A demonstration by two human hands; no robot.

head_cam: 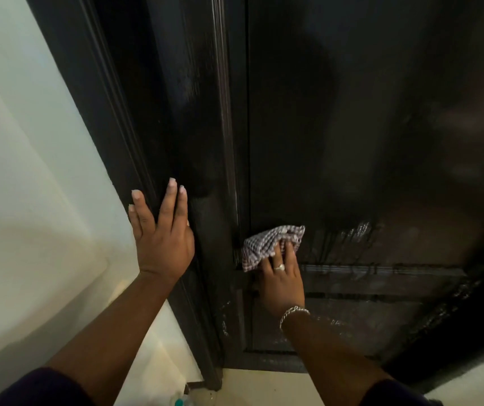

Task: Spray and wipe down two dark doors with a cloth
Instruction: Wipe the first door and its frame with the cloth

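- The right hand (280,276) presses a checked cloth (270,246) against the dark door (352,142), fingers laid over its lower right part; the thumb is hidden.
- The cloth is bunched, its long axis running left to right, just above the door's horizontal rail (381,272) and close to the door's left edge.
- Wet streaks (349,235) lie on the panel right of the cloth.
- The left hand (161,230) rests flat on the door frame (111,92), fingers spread and straight.
- At the bottom edge, a bottle (180,401) on the floor is cut off and hard to make out.
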